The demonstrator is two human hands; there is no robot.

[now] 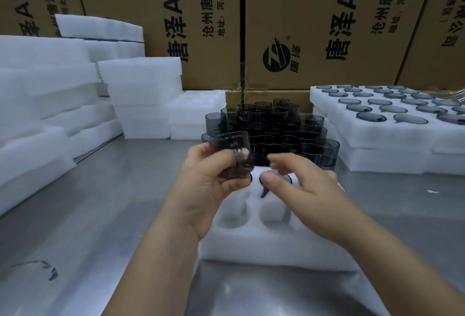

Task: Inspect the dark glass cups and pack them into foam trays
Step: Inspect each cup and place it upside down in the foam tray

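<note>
cup (232, 154) gripped in my left hand (208, 185), tilted, mouth far-left, axis leaning, above foam tray (276, 245) near centre. right hand (299, 185) loose, fingers spread, holding nothing, just beside it.

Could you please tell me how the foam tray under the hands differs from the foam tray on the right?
The near tray has mostly empty pockets; the right tray looks full of dark cups. The near tray lies directly on the table; the right tray tops a stack of foam. Both are white foam with round pockets.
</note>
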